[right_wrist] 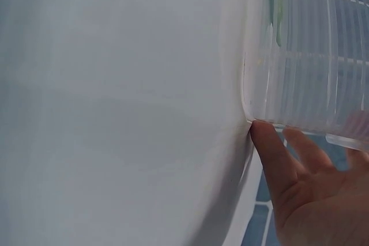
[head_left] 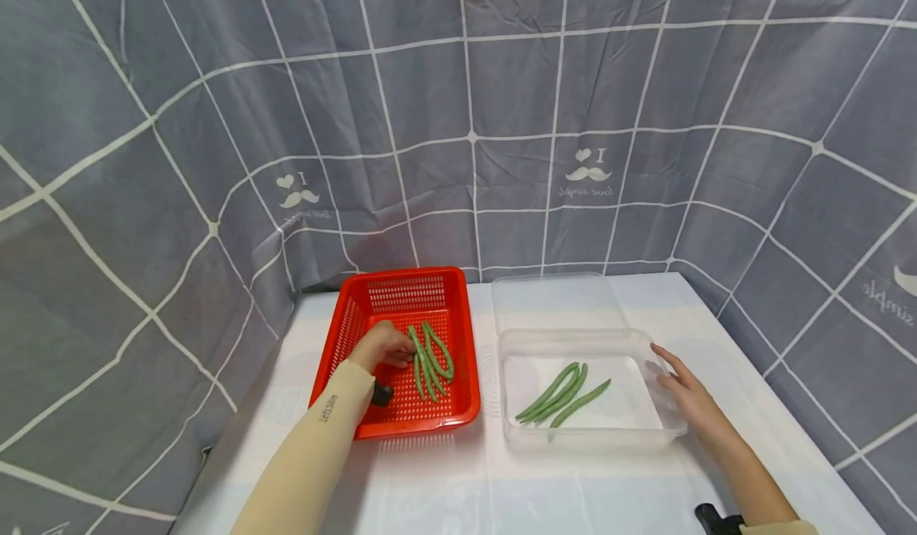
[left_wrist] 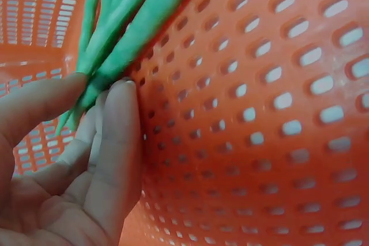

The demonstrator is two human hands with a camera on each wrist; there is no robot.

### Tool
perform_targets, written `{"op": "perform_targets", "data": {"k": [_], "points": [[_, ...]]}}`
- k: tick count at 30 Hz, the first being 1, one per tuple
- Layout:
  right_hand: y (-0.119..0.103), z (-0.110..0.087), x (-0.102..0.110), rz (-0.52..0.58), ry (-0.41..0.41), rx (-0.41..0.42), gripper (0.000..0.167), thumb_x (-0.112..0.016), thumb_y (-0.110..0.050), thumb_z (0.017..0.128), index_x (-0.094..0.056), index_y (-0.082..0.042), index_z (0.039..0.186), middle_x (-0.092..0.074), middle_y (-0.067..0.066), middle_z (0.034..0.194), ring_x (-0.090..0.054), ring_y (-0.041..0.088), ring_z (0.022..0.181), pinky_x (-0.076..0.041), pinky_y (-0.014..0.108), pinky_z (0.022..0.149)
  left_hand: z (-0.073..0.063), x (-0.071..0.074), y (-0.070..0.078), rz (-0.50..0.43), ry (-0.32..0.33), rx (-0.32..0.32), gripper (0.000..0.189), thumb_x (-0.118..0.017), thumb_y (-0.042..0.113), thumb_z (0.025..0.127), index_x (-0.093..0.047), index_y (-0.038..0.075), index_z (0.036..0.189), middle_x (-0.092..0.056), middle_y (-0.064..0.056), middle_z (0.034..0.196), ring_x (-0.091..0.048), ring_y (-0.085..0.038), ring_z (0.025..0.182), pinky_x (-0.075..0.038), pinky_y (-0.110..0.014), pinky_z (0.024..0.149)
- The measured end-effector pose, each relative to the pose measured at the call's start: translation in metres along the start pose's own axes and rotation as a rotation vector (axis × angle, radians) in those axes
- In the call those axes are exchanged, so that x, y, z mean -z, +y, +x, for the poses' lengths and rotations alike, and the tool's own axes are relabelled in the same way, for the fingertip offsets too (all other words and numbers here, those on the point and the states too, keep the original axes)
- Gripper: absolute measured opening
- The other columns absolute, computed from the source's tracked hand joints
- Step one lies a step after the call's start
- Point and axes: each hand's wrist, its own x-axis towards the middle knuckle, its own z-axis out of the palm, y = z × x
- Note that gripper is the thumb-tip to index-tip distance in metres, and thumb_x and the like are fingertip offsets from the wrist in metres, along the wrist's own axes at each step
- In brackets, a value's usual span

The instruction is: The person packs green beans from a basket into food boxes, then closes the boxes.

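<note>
In the red basket (head_left: 469, 396), my left hand (head_left: 387, 345) pinches the ends of several green beans (head_left: 433, 368). The left wrist view shows the thumb (left_wrist: 55, 96) and forefinger (left_wrist: 118, 125) on either side of the bean ends (left_wrist: 101, 82), close to the perforated basket wall. My right hand (head_left: 684, 396) rests its fingers against the right side of a clear plastic box (head_left: 516, 439). More green beans (head_left: 562, 396) lie inside that box, toward its left. From the right wrist, the straight fingers (right_wrist: 274, 154) touch the box's wall (right_wrist: 311, 84).
Behind the box lies a clear flat lid (head_left: 559, 304) on the white-covered table (head_left: 458, 495). A grey curtain with white lines (head_left: 430, 177) hangs round the back and both sides of the table. The basket stands left of the box, with a narrow gap between them.
</note>
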Motion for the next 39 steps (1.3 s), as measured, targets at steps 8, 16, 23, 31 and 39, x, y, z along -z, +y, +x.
{"op": "perform_targets", "data": {"k": [8,16,23,31,39], "points": [[0.001,0.000,0.000,0.002,-0.002,-0.003,0.064,-0.035,-0.024,0.116,-0.006,-0.021,0.172,0.006,0.027,0.177,-0.002,0.065,0.157,-0.011,0.089,0.118,0.001,-0.016,0.005,-0.019,0.053,-0.038,0.011,-0.069,-0.006,0.090,-0.075,-0.010,0.099,-0.079,-0.019,0.090,-0.078,-0.023,0.078,-0.069,-0.038,0.080],[0.001,-0.001,0.001,0.004,-0.004,0.004,0.063,-0.035,-0.026,0.115,-0.007,-0.021,0.172,0.008,0.024,0.177,-0.001,0.065,0.157,-0.011,0.090,0.117,0.006,-0.021,0.007,-0.012,0.075,-0.052,0.005,-0.069,-0.010,0.088,-0.069,-0.006,0.093,-0.077,-0.019,0.091,-0.075,-0.020,0.073,-0.069,-0.039,0.081],[0.001,0.000,0.000,0.003,-0.008,-0.009,0.064,-0.035,-0.025,0.115,-0.005,-0.022,0.172,0.010,0.026,0.176,-0.002,0.066,0.157,-0.012,0.090,0.117,0.001,-0.011,0.005,-0.076,0.042,-0.068,0.011,-0.067,-0.007,0.087,-0.075,-0.009,0.094,-0.073,-0.008,0.077,-0.070,-0.014,0.068,-0.068,-0.033,0.074],[0.000,0.000,0.000,0.015,-0.009,-0.015,0.064,-0.036,-0.024,0.116,-0.005,-0.022,0.172,0.012,0.024,0.177,0.001,0.064,0.157,-0.010,0.090,0.118,-0.007,0.003,0.015,-0.200,-0.019,-0.116,0.035,-0.069,0.004,0.099,-0.068,-0.013,0.129,-0.078,-0.006,0.087,-0.073,-0.011,0.074,-0.068,-0.029,0.074],[0.001,0.000,0.000,0.008,-0.004,-0.008,0.064,-0.035,-0.025,0.116,-0.006,-0.022,0.172,0.010,0.025,0.177,-0.001,0.065,0.157,-0.010,0.089,0.118,-0.020,0.001,0.040,-0.232,-0.068,-0.188,0.041,-0.068,0.007,0.100,-0.064,-0.010,0.137,-0.073,-0.002,0.092,-0.072,-0.008,0.076,-0.067,-0.026,0.077]]}}
